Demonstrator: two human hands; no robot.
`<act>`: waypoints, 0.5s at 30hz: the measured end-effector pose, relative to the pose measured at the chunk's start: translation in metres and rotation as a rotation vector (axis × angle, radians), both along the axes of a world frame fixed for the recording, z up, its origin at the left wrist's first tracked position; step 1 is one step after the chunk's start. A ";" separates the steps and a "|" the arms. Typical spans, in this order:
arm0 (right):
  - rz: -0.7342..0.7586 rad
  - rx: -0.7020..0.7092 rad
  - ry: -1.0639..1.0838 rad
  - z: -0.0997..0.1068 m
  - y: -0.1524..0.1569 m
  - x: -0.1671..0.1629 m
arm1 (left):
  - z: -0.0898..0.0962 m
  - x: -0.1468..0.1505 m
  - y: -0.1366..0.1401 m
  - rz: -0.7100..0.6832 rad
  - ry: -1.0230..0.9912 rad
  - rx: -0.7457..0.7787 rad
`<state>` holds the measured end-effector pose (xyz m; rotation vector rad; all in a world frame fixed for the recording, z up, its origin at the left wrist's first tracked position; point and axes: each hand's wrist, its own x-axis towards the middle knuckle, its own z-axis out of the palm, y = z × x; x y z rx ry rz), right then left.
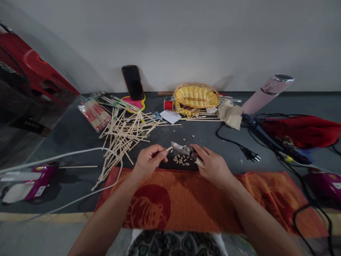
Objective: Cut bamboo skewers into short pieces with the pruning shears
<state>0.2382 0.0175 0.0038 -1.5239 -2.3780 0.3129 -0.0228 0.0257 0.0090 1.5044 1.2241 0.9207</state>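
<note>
Between the fingertips of my left hand [151, 159] is a thin pale wooden stick [168, 149], its tip pointing right. My right hand [211, 161] is wrapped round the handles of pruning shears [183, 149], whose blades point left at the stick's tip. Whether the blades touch the stick is hard to tell. Under the shears lie several short cut wooden pieces [182, 160] on the dark table. To the left spreads a loose heap of long wooden sticks [128, 129].
A yellow basket [197, 96], a red thread spool [168, 104] and a propped phone [133, 82] stand along the wall. An orange towel [197, 199] covers the front edge. Right are a pink bottle [268, 94], a black plug [252, 154] and cords; a white cable [80, 151] crosses the left.
</note>
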 end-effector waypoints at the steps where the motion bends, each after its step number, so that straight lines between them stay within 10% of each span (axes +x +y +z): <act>1: -0.006 -0.003 0.003 -0.001 0.000 0.000 | 0.000 0.001 0.000 0.021 0.028 0.029; 15: 0.084 -0.010 0.037 -0.002 0.005 0.003 | 0.007 -0.005 -0.002 -0.034 -0.120 -0.122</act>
